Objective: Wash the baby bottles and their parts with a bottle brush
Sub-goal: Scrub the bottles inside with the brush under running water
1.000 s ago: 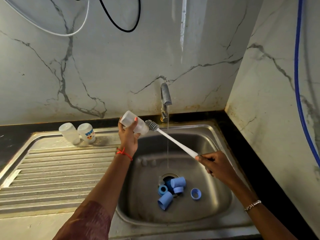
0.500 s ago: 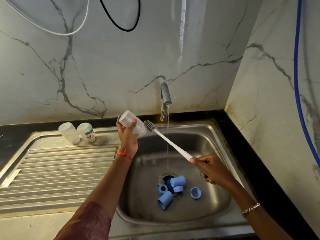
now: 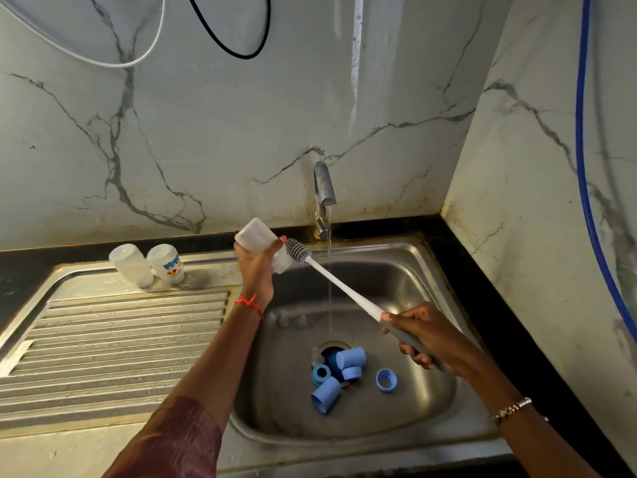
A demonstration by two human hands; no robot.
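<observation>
My left hand (image 3: 256, 270) grips a clear baby bottle (image 3: 256, 238) held tilted above the sink's left rim, its mouth pointing down to the right. My right hand (image 3: 427, 336) holds the grey handle of a white bottle brush (image 3: 339, 286). The grey bristle head (image 3: 297, 250) sits just at the bottle's mouth. Several blue caps and rings (image 3: 339, 374) lie around the drain in the steel sink (image 3: 406, 270). Two more clear bottles (image 3: 148, 263) stand upside down at the back of the draining board.
A tap (image 3: 324, 194) at the back runs a thin stream of water into the sink. The ribbed draining board (image 3: 113, 339) stretches to the left. Marble walls close off the back and right; cables hang on them.
The bottle and my left hand have shifted slightly left and up. My right hand moved left with the brush, keeping its head at the bottle's mouth.
</observation>
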